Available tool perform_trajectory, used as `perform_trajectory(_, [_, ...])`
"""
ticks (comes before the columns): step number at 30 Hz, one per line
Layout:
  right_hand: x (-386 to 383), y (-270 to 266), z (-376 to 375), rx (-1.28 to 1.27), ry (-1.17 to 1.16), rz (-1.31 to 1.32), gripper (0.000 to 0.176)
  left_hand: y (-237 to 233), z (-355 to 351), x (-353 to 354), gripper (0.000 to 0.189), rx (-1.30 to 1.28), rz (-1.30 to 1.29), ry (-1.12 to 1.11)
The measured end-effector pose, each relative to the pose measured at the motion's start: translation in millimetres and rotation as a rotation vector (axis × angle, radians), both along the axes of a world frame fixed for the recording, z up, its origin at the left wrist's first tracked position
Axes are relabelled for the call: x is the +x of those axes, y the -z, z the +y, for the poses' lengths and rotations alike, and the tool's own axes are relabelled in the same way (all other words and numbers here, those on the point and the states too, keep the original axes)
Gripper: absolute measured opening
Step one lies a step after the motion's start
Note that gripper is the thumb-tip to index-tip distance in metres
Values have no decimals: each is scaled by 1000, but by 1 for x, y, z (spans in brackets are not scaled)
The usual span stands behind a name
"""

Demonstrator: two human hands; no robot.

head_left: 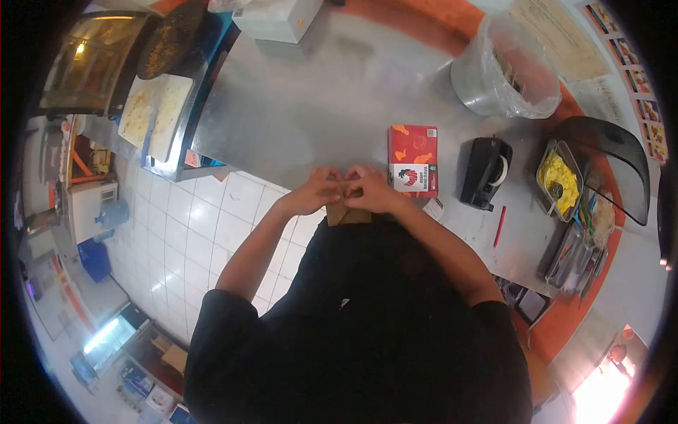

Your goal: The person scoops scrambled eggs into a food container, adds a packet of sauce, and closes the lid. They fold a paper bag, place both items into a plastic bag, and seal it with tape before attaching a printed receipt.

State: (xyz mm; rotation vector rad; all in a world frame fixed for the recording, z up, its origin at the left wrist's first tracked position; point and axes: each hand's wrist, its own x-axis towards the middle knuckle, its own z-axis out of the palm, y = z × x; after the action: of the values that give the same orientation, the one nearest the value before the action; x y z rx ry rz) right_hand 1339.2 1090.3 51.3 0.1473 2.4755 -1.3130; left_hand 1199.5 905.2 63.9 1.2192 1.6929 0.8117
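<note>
Both my hands pinch the upper edge of a folded brown paper packet (349, 215), close to my body at the near edge of the metal table (304, 106). My left hand (311, 193) grips its left side, and my right hand (372, 191) grips its right side. The fingertips almost meet and cover the packet's top. Just right of my right hand lies a red printed box (413, 147) with a white label. Further right stands a black tape dispenser (482, 173) with a roll of tape in it.
A red pen (500, 226) lies near a metal tray of yellow pieces (561, 178). At the back right stands a large metal pot (470, 88) lined with clear plastic. A white box (275, 20) sits at the back. Leftward, a knife (150, 134) rests on a cutting board (169, 116).
</note>
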Motion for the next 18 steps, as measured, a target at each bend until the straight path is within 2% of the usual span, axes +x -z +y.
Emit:
perform_trajectory(6, [-2, -4, 4, -48, 14, -26, 27, -1, -1, -1, 21, -64, -122, -38])
perform_trajectory(18, [-4, -2, -7, -6, 47, -62, 25, -1, -1, 11, 20, -34, -123, -125])
